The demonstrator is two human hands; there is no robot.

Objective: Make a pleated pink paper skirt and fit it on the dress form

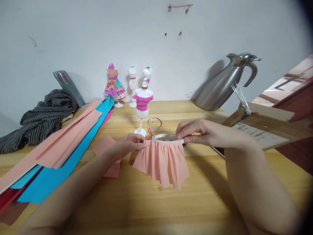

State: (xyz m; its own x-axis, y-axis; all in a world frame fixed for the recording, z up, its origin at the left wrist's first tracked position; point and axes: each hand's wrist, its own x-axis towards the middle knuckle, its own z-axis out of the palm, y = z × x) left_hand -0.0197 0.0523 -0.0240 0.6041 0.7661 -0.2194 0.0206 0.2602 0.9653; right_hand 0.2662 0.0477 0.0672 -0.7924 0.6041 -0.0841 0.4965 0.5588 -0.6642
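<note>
A pleated strip of peach crepe paper [162, 161] hangs spread between my two hands, gathered along its top edge like a small skirt. My left hand [129, 143] pinches the upper left corner. My right hand [198, 131] has thumb and fingers closed at the upper right corner. Just behind the top edge is a roll of tape [160, 136], seen as a white ring; whether my right fingers also touch it is hard to tell. Beyond stands a white mini mannequin [142, 112] wrapped in a magenta paper top [142, 102].
Folded crepe paper sheets [63, 140] lie at left beside a striped cloth [49, 111] and a tilted bottle [68, 86]. A dressed mannequin [113, 81] and two others stand by the wall. A steel jug [220, 85] and a cardboard box [274, 122] are at right.
</note>
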